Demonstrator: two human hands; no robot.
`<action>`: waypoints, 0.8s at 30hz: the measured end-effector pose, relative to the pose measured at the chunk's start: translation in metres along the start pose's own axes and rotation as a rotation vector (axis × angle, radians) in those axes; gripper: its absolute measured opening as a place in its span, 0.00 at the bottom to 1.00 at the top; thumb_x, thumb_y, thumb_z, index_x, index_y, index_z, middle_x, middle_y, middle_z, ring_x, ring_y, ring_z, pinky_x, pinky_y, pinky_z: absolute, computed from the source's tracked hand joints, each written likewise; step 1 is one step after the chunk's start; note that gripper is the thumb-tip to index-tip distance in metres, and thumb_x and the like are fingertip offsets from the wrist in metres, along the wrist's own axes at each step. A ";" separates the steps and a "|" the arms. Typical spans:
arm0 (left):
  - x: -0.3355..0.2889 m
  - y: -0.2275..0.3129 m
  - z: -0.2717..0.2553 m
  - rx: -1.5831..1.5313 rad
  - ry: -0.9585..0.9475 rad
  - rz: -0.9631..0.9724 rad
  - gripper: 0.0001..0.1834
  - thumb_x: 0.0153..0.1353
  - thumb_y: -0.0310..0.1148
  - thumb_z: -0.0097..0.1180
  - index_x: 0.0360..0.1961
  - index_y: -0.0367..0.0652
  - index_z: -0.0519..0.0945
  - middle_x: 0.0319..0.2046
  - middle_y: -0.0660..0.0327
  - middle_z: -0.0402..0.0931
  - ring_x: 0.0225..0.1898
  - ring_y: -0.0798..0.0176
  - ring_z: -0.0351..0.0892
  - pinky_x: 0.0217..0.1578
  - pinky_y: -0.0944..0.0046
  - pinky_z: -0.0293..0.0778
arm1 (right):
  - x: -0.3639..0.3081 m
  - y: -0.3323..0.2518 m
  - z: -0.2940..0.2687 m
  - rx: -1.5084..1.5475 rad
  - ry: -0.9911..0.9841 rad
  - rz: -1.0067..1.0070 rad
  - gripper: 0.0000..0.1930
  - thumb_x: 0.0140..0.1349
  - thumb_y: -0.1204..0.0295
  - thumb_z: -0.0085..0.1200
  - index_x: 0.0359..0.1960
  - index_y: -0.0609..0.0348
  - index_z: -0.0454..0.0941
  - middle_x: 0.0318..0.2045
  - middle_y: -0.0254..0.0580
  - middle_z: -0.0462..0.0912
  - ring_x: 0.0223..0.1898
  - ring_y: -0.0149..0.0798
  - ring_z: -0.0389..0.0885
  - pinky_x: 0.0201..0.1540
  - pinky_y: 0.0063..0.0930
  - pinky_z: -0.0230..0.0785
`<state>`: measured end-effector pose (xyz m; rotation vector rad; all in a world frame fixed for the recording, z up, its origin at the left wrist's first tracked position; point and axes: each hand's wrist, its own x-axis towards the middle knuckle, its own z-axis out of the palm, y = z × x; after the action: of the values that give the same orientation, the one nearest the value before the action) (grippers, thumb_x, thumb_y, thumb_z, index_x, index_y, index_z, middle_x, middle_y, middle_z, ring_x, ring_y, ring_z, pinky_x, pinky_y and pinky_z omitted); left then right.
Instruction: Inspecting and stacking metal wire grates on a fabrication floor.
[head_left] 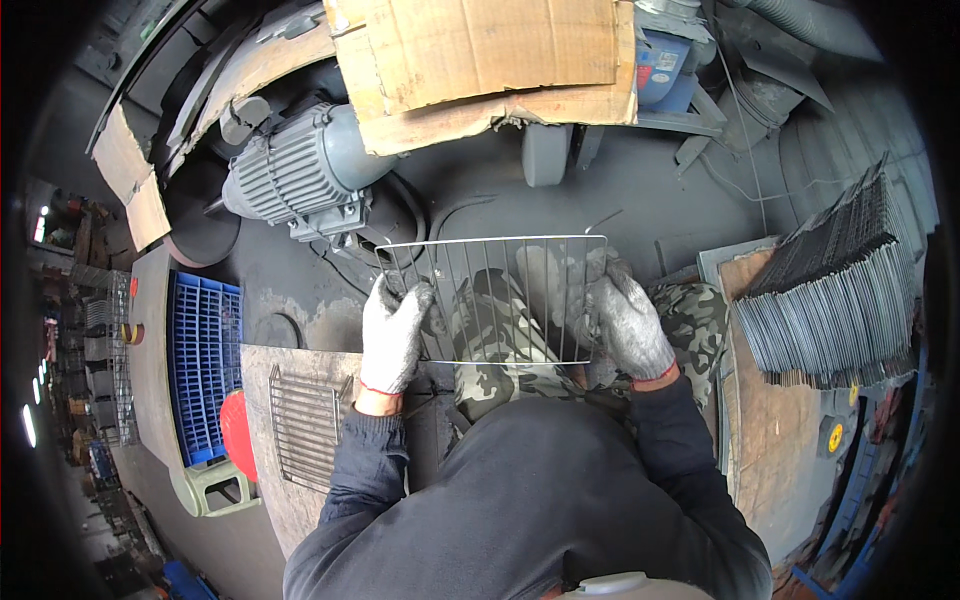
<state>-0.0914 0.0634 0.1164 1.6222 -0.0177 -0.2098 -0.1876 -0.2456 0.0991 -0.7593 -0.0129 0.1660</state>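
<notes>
A rectangular wire rack (490, 300) with a thin frame and parallel bars is held up over my lap. My left hand (393, 330), in a white work glove, grips its left side, thumb and fingers closed round the edge. On the right side, my gloved right hand (625, 318) is closed round the opposite edge; its fingertips are partly hidden and look dark. At my left, more wire racks (305, 425) lie on a worn board (262, 385). To my right stands a thick stack of similar racks (835, 320) on another board (765, 440).
A grey electric motor (300, 165) sits ahead on the left, with cables on the floor. Cardboard (490, 60) covers the machine in front. A blue plastic crate (205, 365) and a red round seat (237, 435) are on the left. A blue box (665, 70) stands ahead right.
</notes>
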 end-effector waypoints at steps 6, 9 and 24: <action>-0.001 0.001 0.007 -0.004 -0.001 0.001 0.19 0.73 0.31 0.64 0.59 0.32 0.75 0.32 0.66 0.81 0.30 0.74 0.76 0.34 0.69 0.75 | -0.004 0.014 -0.023 -0.425 0.208 -0.069 0.22 0.86 0.71 0.30 0.72 0.70 0.66 0.70 0.60 0.72 0.68 0.49 0.78 0.72 0.40 0.74; -0.001 0.004 0.009 0.074 0.064 -0.031 0.19 0.73 0.34 0.64 0.58 0.34 0.75 0.33 0.66 0.80 0.30 0.74 0.76 0.33 0.71 0.74 | 0.009 0.021 -0.032 0.742 -0.365 -0.081 0.23 0.87 0.68 0.31 0.72 0.68 0.67 0.70 0.57 0.73 0.68 0.47 0.77 0.73 0.41 0.71; 0.009 -0.011 0.007 -0.036 0.114 -0.015 0.11 0.73 0.35 0.65 0.52 0.44 0.81 0.27 0.74 0.72 0.23 0.78 0.64 0.24 0.73 0.61 | -0.003 0.000 -0.042 0.324 0.263 -0.136 0.32 0.82 0.46 0.46 0.66 0.64 0.78 0.48 0.42 0.88 0.42 0.31 0.87 0.43 0.26 0.82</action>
<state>-0.0850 0.0556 0.1045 1.5963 0.0847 -0.1283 -0.1875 -0.2745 0.0689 -0.4499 0.2073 -0.0623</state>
